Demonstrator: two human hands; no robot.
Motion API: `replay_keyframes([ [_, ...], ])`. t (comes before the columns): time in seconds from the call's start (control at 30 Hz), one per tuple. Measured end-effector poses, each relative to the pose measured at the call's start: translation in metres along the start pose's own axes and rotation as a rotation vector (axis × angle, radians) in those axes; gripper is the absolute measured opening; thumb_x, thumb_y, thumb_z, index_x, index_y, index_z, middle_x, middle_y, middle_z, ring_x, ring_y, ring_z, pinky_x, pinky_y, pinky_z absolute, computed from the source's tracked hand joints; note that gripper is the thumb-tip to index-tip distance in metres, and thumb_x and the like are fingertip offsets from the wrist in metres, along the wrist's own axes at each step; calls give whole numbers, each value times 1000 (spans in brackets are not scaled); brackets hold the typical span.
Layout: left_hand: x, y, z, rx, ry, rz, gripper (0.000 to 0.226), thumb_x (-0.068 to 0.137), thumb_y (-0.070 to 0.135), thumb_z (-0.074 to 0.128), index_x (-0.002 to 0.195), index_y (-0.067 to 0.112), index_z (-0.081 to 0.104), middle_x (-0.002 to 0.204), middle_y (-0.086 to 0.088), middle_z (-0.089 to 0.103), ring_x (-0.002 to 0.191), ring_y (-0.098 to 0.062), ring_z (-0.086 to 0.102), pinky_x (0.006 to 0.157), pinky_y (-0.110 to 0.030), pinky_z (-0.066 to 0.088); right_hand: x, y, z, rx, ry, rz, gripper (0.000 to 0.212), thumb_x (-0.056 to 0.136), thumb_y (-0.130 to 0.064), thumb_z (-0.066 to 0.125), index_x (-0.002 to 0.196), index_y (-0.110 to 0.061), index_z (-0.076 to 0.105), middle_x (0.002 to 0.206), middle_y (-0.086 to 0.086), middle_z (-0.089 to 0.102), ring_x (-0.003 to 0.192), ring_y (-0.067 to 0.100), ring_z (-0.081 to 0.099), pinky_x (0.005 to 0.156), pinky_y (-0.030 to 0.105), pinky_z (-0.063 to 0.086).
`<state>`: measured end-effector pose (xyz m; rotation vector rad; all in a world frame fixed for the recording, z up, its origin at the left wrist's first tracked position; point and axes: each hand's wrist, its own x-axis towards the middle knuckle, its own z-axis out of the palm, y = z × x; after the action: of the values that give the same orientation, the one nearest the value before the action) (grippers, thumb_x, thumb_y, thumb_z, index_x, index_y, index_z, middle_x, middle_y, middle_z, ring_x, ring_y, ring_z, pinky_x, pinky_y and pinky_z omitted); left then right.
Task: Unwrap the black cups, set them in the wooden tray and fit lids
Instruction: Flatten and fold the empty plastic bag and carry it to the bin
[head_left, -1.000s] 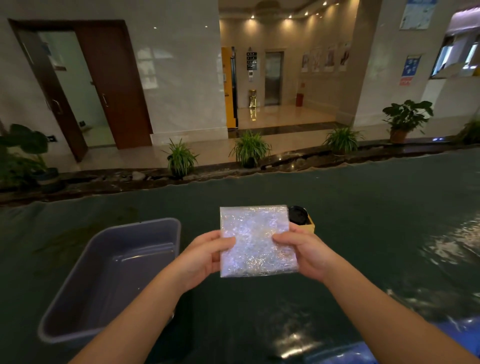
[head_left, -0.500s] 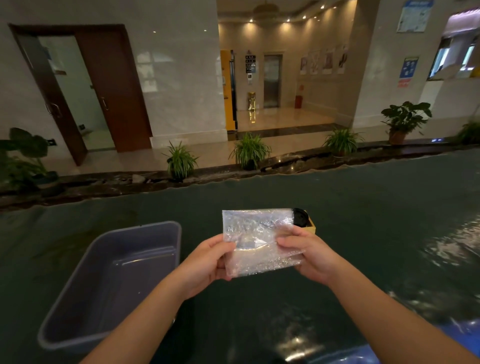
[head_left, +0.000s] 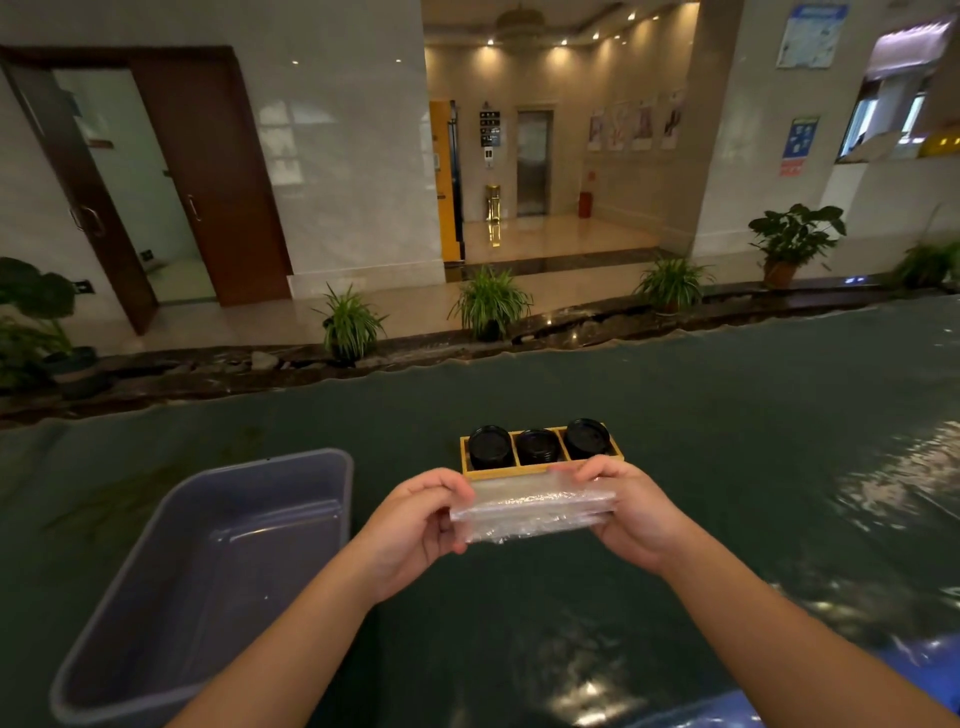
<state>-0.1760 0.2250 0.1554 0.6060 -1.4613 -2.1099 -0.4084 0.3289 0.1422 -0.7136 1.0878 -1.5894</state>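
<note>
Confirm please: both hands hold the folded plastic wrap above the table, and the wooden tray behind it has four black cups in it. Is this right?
Not quite. The head view shows three black cups in the wooden tray, one per compartment, not four. The rest holds: the left hand and right hand hold the folded plastic wrap above the table.

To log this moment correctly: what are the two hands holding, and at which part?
Both hold one folded sheet of clear plastic wrap: the left hand pinches its left end, the right hand its right end, above the dark table.
</note>
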Motion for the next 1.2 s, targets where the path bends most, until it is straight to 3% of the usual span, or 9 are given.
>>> replay_keyframes([
  [0.07,0,3,0,0,-38,-3,23,92,15,47,78,9,64,85,-3,73,71,-18,67,53,-23,51,0,0,-2,-33,-2,-7,39,81,18,52,59,-9,68,104,15,74,89,30,71,65,34,57],
  [0.13,1,6,2,57,-57,-1,16,85,23,56,80,10,62,92,-5,70,78,-20,67,59,-25,53,-1,-2,-4,-40,5,0,34,82,16,52,66,-7,69,108,18,72,91,32,71,66,36,58],
  [0.23,5,8,4,297,-36,30,11,77,12,71,83,13,61,100,-10,59,86,-24,62,65,-28,53,-1,-5,-8,55,6,45,28,87,2,50,94,-9,75,106,15,73,91,31,71,69,41,57],
  [0.3,7,7,5,373,-13,52,18,78,3,73,86,12,60,93,-10,59,79,-21,60,64,-27,53,2,-5,-14,193,-2,90,36,85,-14,50,115,-11,69,107,14,72,95,32,70,72,43,58],
  [0.43,14,2,7,386,34,65,24,79,-5,72,88,13,60,94,-14,59,82,-27,60,69,-32,54,1,1,-19,146,-38,176,36,84,-39,62,111,-18,72,114,10,72,103,28,68,79,40,57],
  [0.67,38,-21,14,507,-3,-1,27,80,1,75,91,22,65,108,-22,67,90,-27,68,80,-40,56,-13,17,-50,9,63,114,27,82,-1,67,108,-3,69,105,16,72,88,22,70,67,27,59],
  [0.87,74,-64,49,527,-114,-114,34,79,1,76,94,30,69,111,-8,68,92,-18,71,79,-36,60,-52,35,-101,73,272,92,28,83,8,60,109,2,67,97,16,73,83,23,72,66,27,59],
  [1.03,109,-102,109,588,-241,-212,39,79,-2,74,104,27,66,112,-10,65,101,-31,67,82,-43,60,-97,49,-151,212,503,51,25,84,12,54,106,5,65,90,16,73,75,22,71,63,25,60],
  [1.2,142,-131,180,637,-387,-290,43,81,-1,71,111,29,63,113,-4,63,101,-21,66,83,-38,61,-140,53,-195,344,733,6,22,86,13,50,98,2,65,76,14,69,60,17,67,53,23,57],
])
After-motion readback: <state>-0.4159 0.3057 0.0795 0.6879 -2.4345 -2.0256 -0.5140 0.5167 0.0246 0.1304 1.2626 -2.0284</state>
